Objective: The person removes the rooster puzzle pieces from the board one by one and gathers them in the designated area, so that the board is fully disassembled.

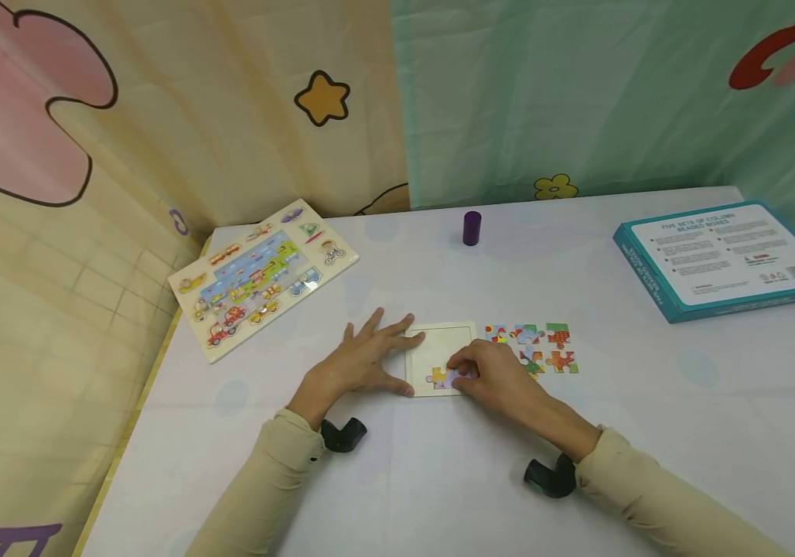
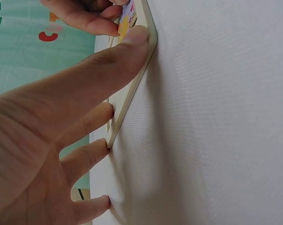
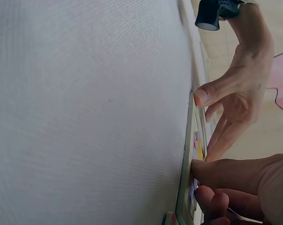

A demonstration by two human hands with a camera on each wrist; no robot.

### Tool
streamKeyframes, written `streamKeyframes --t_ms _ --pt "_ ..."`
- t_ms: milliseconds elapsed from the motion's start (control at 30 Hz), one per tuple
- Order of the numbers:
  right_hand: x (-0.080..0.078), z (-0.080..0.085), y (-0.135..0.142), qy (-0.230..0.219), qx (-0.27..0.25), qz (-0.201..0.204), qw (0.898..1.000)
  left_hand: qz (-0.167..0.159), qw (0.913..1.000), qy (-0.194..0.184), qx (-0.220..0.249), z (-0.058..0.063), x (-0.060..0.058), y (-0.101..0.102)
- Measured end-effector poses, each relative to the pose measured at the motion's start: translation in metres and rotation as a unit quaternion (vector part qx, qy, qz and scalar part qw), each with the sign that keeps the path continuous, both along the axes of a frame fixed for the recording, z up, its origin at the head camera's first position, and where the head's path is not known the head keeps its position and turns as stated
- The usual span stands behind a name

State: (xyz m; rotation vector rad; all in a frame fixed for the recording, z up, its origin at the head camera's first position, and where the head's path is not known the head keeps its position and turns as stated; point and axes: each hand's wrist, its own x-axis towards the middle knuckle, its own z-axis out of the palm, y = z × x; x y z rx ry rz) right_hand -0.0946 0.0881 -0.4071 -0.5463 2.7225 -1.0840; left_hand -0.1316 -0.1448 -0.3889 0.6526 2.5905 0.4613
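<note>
A small cream wooden puzzle tray (image 1: 439, 340) lies flat at the middle of the table. My left hand (image 1: 364, 363) is spread at its left side, with the thumb (image 2: 136, 38) on the near left corner and other fingertips along the edge. Inside the tray's near part sits a yellow and lilac jigsaw piece (image 1: 437, 377). My right hand (image 1: 498, 379) bends over the near right part, its thumb and fingers pinching a lilac piece (image 3: 192, 191) there, mostly hidden by the fingers. Several loose jigsaw pieces (image 1: 559, 348) lie right of the tray, some partly behind the right hand.
A vehicle picture puzzle board (image 1: 265, 275) lies at the back left. A purple cylinder (image 1: 472, 228) stands at the back middle. The teal and white box (image 1: 731, 259) lies at the back right. Fabric curtains (image 1: 544, 93) rise behind the table.
</note>
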Motion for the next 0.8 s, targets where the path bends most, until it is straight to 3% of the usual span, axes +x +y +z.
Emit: streamKeyframes --t_ms 267,800 --pt "0.0014 -0.0001 0.0000 -0.005 -0.033 -0.010 0.999 0.000 1.0000 0.000 0.002 0.0001 0.0001 0.0000" --pt "0.0038 0.0030 0.0044 0.035 -0.073 -0.010 0.997 -0.003 1.0000 0.009 -0.003 -0.0019 0.0000 -0.0004"
